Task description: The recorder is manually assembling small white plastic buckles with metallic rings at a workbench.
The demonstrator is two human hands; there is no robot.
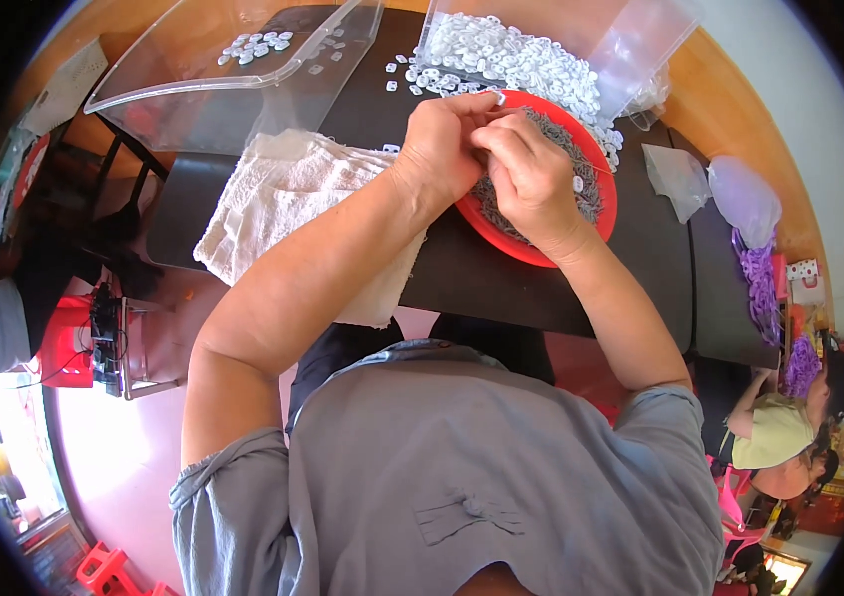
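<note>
My left hand [445,141] is above the left rim of a red basin [608,221]. Its thumb and forefinger pinch a small white plastic piece [500,99]. Close beside it, my right hand [531,177] hovers over the basin, its fingers bent together in a pinch. What lies between them is too small to make out. Many thin grey strands [591,199] fill the basin, and a small white piece [578,184] lies on top of them. Behind the basin spreads a pile of small white plastic pieces [511,60].
A folded white cloth [278,194] overhangs the dark table's [655,268] near edge. Clear plastic bins [233,99] stand at the far left and far middle. Plastic bags [745,202] and purple strands [760,288] are at the right. Another person [777,432] sits at the right.
</note>
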